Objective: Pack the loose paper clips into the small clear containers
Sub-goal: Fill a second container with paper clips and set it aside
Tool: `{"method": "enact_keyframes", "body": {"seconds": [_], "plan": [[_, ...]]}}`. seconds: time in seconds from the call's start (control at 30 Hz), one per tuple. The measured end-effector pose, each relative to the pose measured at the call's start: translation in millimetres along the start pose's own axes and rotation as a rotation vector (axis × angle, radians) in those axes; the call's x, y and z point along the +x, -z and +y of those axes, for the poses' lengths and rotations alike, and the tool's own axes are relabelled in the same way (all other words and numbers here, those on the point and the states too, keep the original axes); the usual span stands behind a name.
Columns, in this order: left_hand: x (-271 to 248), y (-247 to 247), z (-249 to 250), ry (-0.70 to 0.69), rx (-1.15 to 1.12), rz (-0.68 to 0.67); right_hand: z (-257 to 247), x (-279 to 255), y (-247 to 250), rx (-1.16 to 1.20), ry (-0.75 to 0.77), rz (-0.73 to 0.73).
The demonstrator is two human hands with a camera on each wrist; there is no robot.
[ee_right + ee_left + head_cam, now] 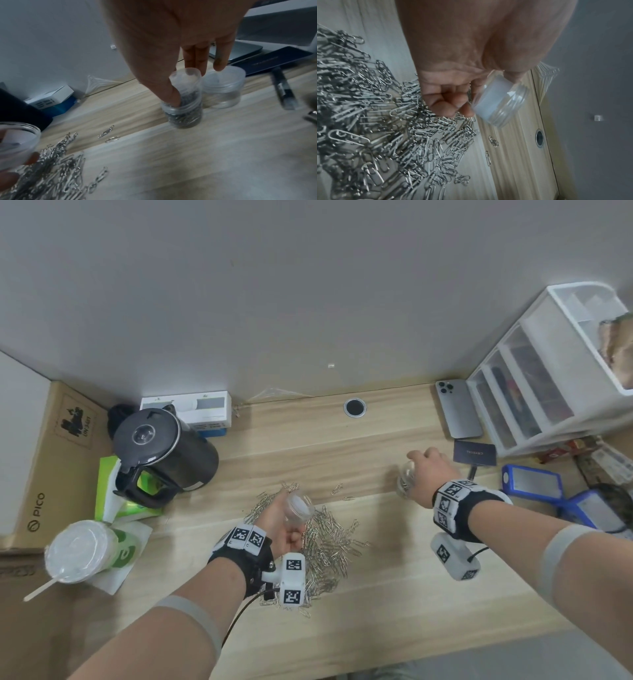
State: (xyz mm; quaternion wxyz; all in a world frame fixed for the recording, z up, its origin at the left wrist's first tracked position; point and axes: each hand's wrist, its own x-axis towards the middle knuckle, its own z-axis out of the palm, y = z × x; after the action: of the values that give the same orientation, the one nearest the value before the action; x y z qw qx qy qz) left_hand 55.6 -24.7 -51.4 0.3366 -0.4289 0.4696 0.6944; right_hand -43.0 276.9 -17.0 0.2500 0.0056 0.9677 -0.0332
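A big pile of silver paper clips [329, 542] [385, 121] [56, 169] lies on the wooden desk [394, 594]. My left hand [291, 525] [462, 102] holds an empty clear container [300, 508] [498, 102] [17, 138] tilted just above the pile, its mouth facing away. My right hand [416, 463] [188, 81] grips a lidded container full of clips [406, 479] [185, 105] by its top, at or just above the desk. Right beside it stands a second lidded clear container [223, 88]. Two stray clips [342, 493] [109, 135] lie between the hands.
A black kettle [164, 446], a lidded cup [82, 549] and a cardboard box [51, 460] sit at the left. A phone [459, 412], a white drawer unit [534, 378], a dark card [474, 453] and blue badge holders [532, 481] crowd the right.
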Motion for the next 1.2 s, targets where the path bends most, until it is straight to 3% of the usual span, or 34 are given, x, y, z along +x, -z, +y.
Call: {"method": "enact_keyframes", "body": {"seconds": [0.37,0.5,0.6,0.7,0.83,1.0,1.2], "plan": [[-4,10,-1,-0.005,0.005,0.039,-7,-6,3,-0.175,-0.015,-0.019],[-12,17,-2,0.000,-0.033,0.078,-25,-17,3,-0.090,0.184,0.159],[-16,29,-6,0.008,-0.068,0.104,-58,-34,-9,0.092,0.364,-0.079],[-23,44,-12,0.016,-0.119,0.081,-89,-54,-41,-0.017,0.385,-0.221],[-33,69,-19,0.035,-0.134,0.105,-106,-71,-78,-0.196,0.358,-0.244],[-36,98,-34,0.115,-0.068,0.115,-123,-76,-99,-0.077,0.420,-0.190],[-49,99,-53,0.224,0.027,-0.107,-149,-75,-106,0.185,0.412,-0.179]]}}
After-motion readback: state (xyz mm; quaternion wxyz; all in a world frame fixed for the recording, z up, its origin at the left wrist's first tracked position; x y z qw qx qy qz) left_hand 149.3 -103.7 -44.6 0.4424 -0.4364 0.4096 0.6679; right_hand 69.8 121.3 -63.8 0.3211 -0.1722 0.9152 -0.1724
